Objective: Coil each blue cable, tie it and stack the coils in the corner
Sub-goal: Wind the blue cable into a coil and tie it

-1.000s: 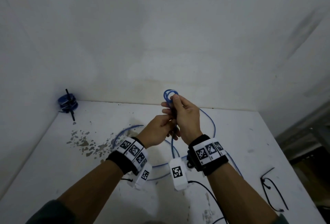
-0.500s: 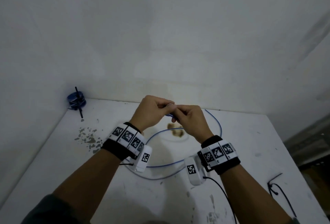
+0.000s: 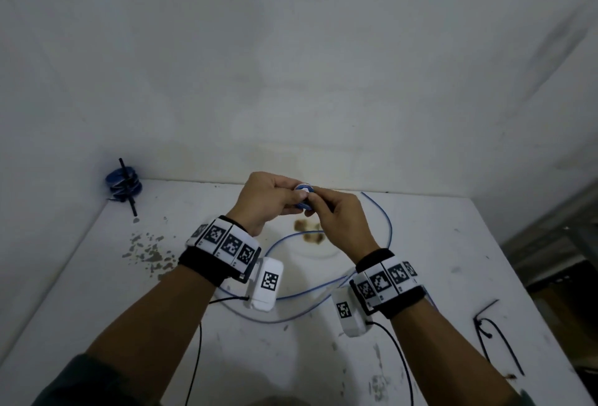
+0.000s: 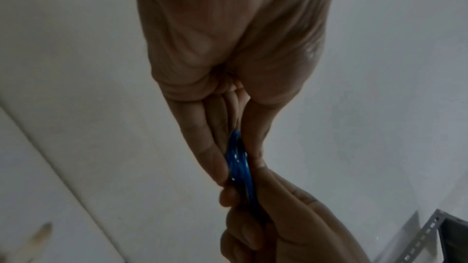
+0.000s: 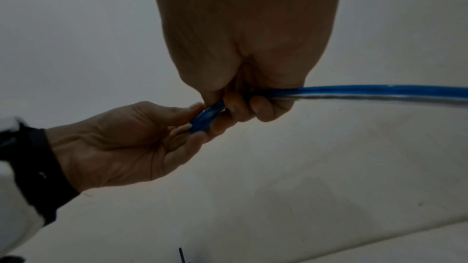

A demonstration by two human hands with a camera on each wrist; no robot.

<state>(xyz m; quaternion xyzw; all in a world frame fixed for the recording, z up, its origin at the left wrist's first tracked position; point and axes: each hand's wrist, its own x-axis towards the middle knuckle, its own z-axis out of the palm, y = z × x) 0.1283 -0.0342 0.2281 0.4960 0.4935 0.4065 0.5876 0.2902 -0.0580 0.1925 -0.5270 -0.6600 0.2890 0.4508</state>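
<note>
Left hand point(image 3: 265, 200) and right hand point(image 3: 339, 221) meet fingertip to fingertip, raised, each grip pinched tight.

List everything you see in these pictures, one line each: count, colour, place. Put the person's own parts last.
stack of tied coils: one stack, blue with black ties, far left corner of the table; number of coils cannot be told.
small coil: one, blue, held between both hands above the table.
loose cable: one, blue, trailing from the hands in loops across the table.
cable ties: a few, black, near the table's right edge.
table: one, white, stained and flecked.
walls: white, behind and to the left of the table.
wrist bands: two, black with white marker tags, one on each wrist.
left hand: pinches the small coil.
right hand: grips the small coil and the loose cable.
</note>
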